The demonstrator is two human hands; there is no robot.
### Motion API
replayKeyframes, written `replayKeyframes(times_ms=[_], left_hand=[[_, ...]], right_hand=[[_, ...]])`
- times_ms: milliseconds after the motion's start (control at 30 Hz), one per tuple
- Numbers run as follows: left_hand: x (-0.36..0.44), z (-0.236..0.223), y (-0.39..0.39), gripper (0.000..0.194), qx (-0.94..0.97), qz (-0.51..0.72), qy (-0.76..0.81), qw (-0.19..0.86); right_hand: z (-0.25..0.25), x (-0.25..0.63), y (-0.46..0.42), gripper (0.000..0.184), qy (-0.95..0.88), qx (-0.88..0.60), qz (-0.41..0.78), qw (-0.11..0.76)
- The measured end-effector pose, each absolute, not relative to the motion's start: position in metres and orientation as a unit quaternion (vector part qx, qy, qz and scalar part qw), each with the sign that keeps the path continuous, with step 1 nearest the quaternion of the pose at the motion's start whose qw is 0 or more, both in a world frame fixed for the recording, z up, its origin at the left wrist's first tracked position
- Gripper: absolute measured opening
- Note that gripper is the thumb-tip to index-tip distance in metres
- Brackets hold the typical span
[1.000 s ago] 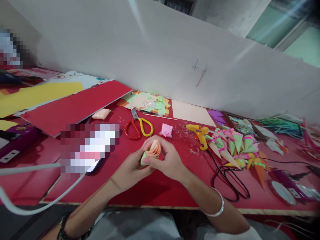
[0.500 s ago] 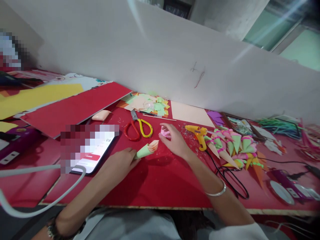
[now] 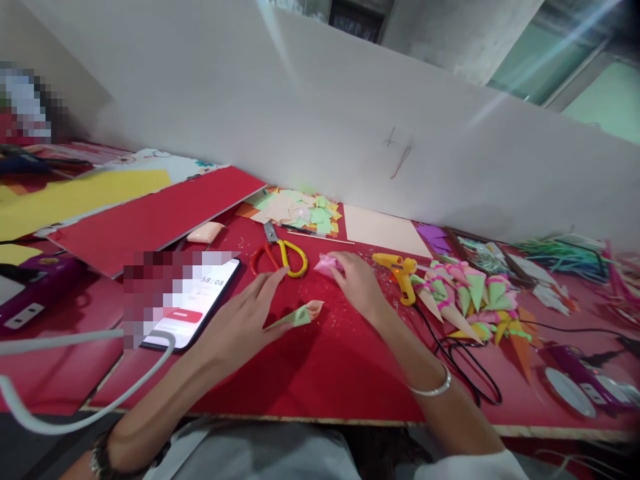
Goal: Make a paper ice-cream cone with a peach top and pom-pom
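My left hand is open, its fingers spread above the red table, with the thumb alongside a small light-green paper cone. Peach folded paper shows at the cone's wide end; its narrow end is partly hidden by the thumb. In my right hand is a crumpled pink piece, pinched between thumb and fingers; its material is unclear. Scissors with one red and one yellow handle lie between and beyond the hands. A yellow glue gun rests just right of my right hand.
Several finished paper cones with pink trim are heaped at the right, beside a black cord. A phone lies left, with a white cable loop near it. Paper scraps and a peach sheet lie by the wall.
My left hand has opened from its grip on the green cone, its fingers lifting and spreading. My right hand keeps the pink piece, which has turned and shows more.
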State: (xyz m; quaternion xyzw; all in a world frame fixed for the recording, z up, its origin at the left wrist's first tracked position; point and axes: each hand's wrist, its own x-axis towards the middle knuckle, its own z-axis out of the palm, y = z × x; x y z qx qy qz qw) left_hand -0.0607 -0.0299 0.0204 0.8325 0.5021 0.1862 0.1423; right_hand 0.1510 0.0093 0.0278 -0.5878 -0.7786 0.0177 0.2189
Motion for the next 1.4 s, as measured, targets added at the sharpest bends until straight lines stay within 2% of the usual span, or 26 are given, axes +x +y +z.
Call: replayKeyframes(times_ms=[67, 167, 267, 367, 533, 733, 900, 1033, 1400], left_hand=[[-0.053, 0.020, -0.028, 0.073, 0.830, 0.251, 0.481, 0.125], [-0.042, 0.018, -0.028, 0.074, 0.839, 0.335, 0.416, 0.103], [-0.034, 0.021, -0.032, 0.068, 0.818, 0.385, 0.397, 0.160], [-0.033, 0.026, -0.036, 0.063, 0.776, 0.421, 0.405, 0.237], [-0.040, 0.029, -0.035, 0.060, 0.781, 0.401, 0.402, 0.259], [-0.053, 0.030, -0.032, 0.051, 0.842, 0.314, 0.381, 0.217], [-0.055, 0.034, -0.032, 0.069, 0.875, 0.273, 0.363, 0.166], [-0.055, 0.033, -0.033, 0.077, 0.892, 0.244, 0.358, 0.131], [-0.052, 0.030, -0.037, 0.076, 0.902, 0.184, 0.374, 0.115]], right_hand=[[0.039, 0.138, -0.008, 0.021, -0.786, -0.527, 0.077, 0.313], [0.051, 0.116, -0.034, 0.016, -0.773, -0.480, 0.128, 0.395], [0.055, 0.100, -0.050, 0.012, -0.758, -0.456, 0.136, 0.447], [0.056, 0.097, -0.056, 0.012, -0.757, -0.428, 0.170, 0.463], [0.063, 0.107, -0.059, 0.017, -0.772, -0.392, 0.233, 0.443], [0.071, 0.116, -0.059, 0.023, -0.800, -0.420, 0.236, 0.358], [0.070, 0.118, -0.056, 0.025, -0.808, -0.416, 0.281, 0.308], [0.068, 0.116, -0.054, 0.022, -0.813, -0.413, 0.292, 0.288], [0.058, 0.111, -0.049, 0.007, -0.857, -0.347, 0.279, 0.260]])
